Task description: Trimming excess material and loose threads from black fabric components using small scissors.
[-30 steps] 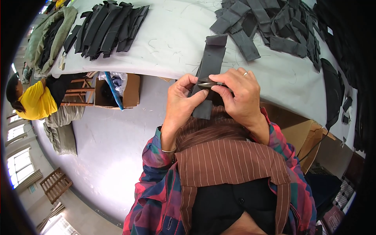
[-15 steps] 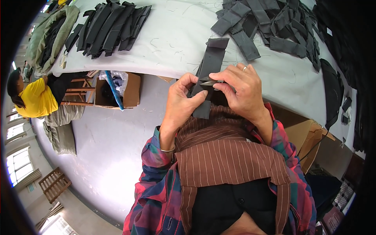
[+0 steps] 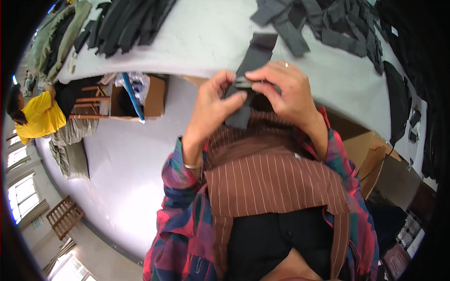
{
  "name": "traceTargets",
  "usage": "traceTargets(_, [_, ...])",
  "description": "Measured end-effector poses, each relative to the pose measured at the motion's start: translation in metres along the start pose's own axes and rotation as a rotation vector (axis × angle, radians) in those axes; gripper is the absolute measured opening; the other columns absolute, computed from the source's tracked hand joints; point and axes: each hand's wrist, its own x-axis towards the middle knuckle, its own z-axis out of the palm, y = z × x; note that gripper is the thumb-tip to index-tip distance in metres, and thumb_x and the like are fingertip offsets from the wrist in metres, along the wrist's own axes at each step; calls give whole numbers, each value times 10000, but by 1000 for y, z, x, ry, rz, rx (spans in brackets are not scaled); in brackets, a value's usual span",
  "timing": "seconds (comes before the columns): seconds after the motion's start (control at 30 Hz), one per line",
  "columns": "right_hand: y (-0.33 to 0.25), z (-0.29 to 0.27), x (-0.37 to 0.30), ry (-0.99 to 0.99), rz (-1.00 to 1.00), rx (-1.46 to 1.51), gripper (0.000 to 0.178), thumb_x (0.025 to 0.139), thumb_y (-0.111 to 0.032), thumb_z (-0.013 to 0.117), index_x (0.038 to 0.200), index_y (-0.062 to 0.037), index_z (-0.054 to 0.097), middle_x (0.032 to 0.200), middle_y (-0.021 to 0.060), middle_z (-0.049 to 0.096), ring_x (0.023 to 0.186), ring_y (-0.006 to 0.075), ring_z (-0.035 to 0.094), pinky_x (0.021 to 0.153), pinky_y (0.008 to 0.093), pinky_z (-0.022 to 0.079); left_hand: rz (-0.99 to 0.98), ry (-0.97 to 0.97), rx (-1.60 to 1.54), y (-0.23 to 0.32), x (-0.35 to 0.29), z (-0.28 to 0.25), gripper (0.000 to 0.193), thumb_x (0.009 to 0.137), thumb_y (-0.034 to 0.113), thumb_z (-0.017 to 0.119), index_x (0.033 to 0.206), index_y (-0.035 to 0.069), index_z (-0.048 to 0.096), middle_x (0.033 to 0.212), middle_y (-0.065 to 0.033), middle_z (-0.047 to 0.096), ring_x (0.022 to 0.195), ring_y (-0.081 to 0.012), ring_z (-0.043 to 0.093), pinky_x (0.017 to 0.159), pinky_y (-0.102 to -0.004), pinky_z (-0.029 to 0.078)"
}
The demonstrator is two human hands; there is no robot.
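Note:
A dark grey fabric strip [image 3: 261,49] hangs over the front edge of the white table. My left hand [image 3: 209,100] pinches this strip at its left edge, thumb on top. From the other side, my right hand [image 3: 289,91] grips small metal thread snips [image 3: 243,84] between thumb and fingers. Their blades lie against the strip's middle, close to my left thumb. Blur and my fingers hide whether the blades touch a thread.
Bundled dark strips [image 3: 129,28] lie at the table's far left, and a loose pile of similar strips [image 3: 344,35] at the far right. Cardboard boxes stand below left [image 3: 154,100] and right [image 3: 361,152]. A person in yellow [image 3: 46,117] sits at the left.
Both hands, the strip and the snips sit higher in the picture, as the whole view has shifted. The snips' blades have turned slightly on the strip. Both grips stay the same.

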Motion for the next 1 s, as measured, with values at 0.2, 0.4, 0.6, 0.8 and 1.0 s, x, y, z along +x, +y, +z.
traceTargets(0.2, [1,11,-3,98,137,163,138,811,-161,690,933,-97,682,825,60,677,732,269,613,653,351,472,-58,45,-74,5,9,3,91,894,94,634,876,25,577,729,44,580,633,-5,460,534,-175,349])
traceTargets(0.4, [-1,10,-10,93,220,217,148,825,-173,681,950,-93,682,847,70,683,722,259,619,650,344,482,93,220,156,-22,11,-2,196,941,142,592,794,17,560,652,61,515,594,-7,373,488,-212,285])
traceTargets(0.6, [-3,17,-17,74,203,90,133,820,-192,680,919,-104,675,757,51,645,690,272,597,615,366,468,191,357,317,-32,12,5,277,991,211,533,824,-9,554,657,7,523,635,-62,416,563,-247,383])
traceTargets(0.8, [-3,20,-14,74,165,-50,107,817,-207,681,879,-121,669,686,47,601,661,267,577,585,394,446,278,373,427,-30,15,7,263,1009,203,498,863,-13,537,734,-42,590,682,-104,501,640,-267,440])
traceTargets(1.0, [1,23,-5,80,114,-71,100,811,-210,678,867,-127,670,674,43,601,653,275,580,582,392,444,287,360,367,-24,23,2,251,1012,192,490,857,-1,533,742,-44,578,726,-100,503,675,-257,434])
